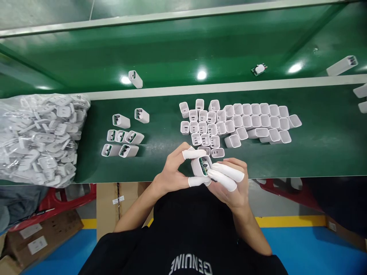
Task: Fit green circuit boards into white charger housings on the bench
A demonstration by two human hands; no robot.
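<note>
A white charger housing (196, 167) with a green circuit board (203, 165) inside it is held in front of my chest, its open end facing up. My left hand (174, 170) grips the housing between thumb and index finger, both in white finger cots. Two cotted fingers of my right hand (232, 181) press at the open end, and its thumb is mostly hidden below. Just beyond my hands stand several empty white housings (212, 129) in a cluster. To the left, several housings with boards inside (129, 151) lie on the green bench.
A clear plastic bag of white plastic parts (48, 137) fills the bench's left end. A loose circuit board (259, 69) and single housings (135, 79) lie beyond the pale strip (160, 91). Red stools (69, 206) and cardboard boxes (43, 238) are below the bench edge.
</note>
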